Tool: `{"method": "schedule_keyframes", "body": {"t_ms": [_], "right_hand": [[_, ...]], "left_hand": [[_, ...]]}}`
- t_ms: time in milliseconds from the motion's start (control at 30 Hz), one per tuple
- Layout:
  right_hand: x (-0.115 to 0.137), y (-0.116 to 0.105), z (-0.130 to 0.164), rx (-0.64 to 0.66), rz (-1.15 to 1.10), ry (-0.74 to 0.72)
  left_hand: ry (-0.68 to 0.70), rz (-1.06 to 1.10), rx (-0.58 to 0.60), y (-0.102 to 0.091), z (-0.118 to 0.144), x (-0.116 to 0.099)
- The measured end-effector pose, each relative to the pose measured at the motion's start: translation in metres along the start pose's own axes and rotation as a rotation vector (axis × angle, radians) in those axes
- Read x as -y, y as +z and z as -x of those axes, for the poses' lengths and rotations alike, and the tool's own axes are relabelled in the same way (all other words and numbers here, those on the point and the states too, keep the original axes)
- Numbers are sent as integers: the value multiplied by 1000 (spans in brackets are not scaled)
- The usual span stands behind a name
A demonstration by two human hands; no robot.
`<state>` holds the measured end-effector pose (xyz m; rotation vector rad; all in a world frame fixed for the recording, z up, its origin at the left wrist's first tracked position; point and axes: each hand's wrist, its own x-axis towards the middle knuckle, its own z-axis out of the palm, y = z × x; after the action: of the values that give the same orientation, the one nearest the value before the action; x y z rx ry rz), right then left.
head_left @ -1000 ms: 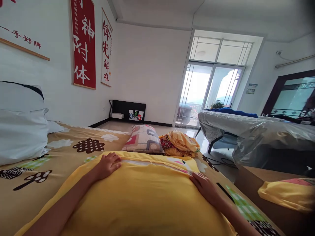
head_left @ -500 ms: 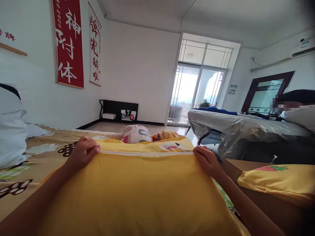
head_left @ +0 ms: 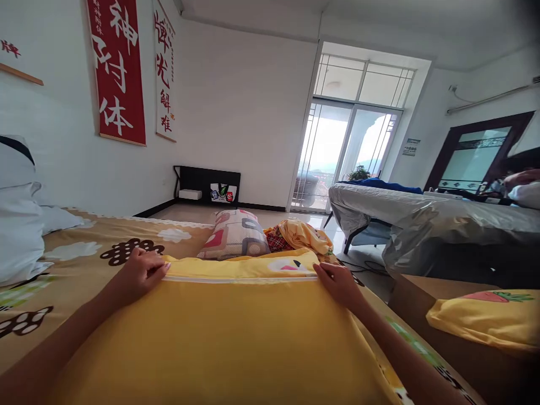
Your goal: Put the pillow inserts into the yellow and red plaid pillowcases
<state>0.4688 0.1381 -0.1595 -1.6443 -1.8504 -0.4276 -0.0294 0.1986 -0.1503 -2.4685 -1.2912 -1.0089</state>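
Because the yellow cushion (head_left: 236, 337) lies lengthwise before the wearer, its plain face fills the nearest part of the bed (head_left: 80, 284). At its far edge runs a white strip (head_left: 236, 280), probably a zip, set crosswise between the hands. The left hand (head_left: 141, 269) is closed on the left corner, fingers curled over the fabric with the thumb against it; the right hand (head_left: 341, 284) grips the right corner likewise. Opposed corner grips of this kind appear to hold the edge straight and the face between them taut, so that the strip lies level and in full view. Just beyond the edge, a patterned pillow (head_left: 236, 233) and a crumpled yellow cloth (head_left: 301, 236) lie side by side, clear of the grips. To the right of the bed, a second yellow cushion (head_left: 489, 318) rests on a cardboard box (head_left: 422, 287), apparently set aside. Farther off stands a table (head_left: 442, 208) draped in clear plastic, presumably against dust; a low black shelf (head_left: 194, 180) stands by the far wall.
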Motion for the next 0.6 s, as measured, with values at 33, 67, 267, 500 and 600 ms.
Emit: {"method": "schedule_keyframes", "body": {"t_ms": [33,67,267,500,600], "right_hand": [[0,9,0,-12,14,24],[1,21,3,-18,24,39],[3,74,37,-77,72,29],[35,25,17,-318,181,-164],[105,12,8,-160,10,-374]], "left_hand": [[-12,-13,-6,4,2,1],[-32,-14,-3,11,6,1],[-173,85,-95,44,45,4],[-242,237,-61,39,69,28],[-269,263,-39,41,70,31]]}}
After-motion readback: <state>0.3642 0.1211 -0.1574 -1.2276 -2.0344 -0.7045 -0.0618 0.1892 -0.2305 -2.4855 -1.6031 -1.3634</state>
